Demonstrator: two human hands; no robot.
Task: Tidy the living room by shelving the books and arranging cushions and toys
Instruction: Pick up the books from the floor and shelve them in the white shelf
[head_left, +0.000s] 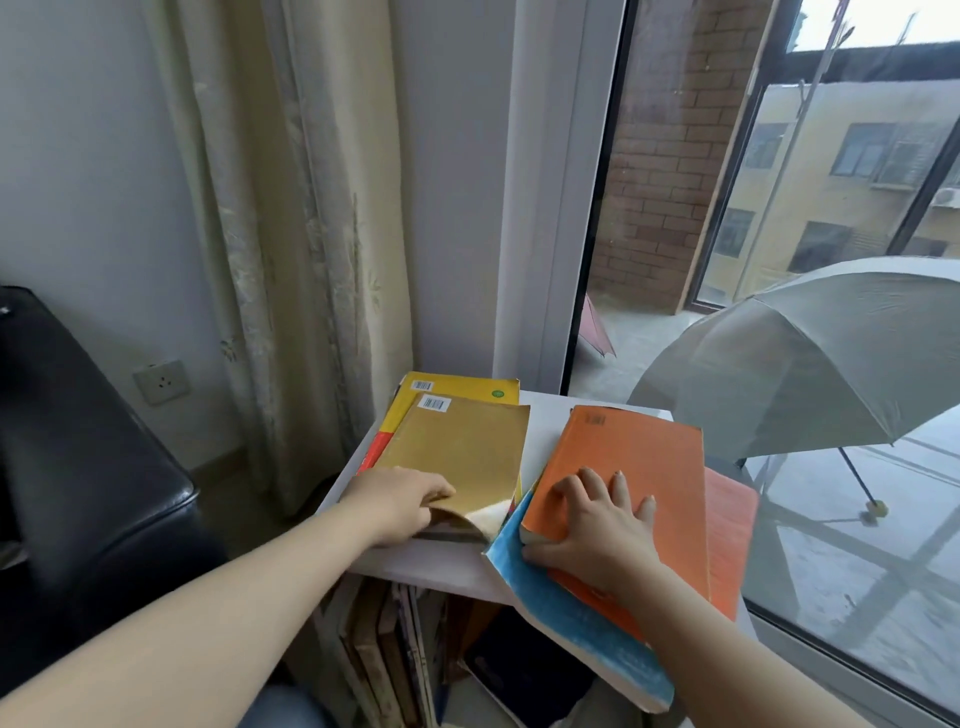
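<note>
Left hand pinching curled near corner of gold book at left of white shelf top, right hand clasping orange book, fingers spread above, thumb beneath near edge.

The left hand and the right hand are bare, as are both forearms. The fingernails of the right hand look plain and rounded. A patch of blue-grey cloth, perhaps trousers, shows below.

Book stack on shelf top at left, second stack right, more books inside below
</note>
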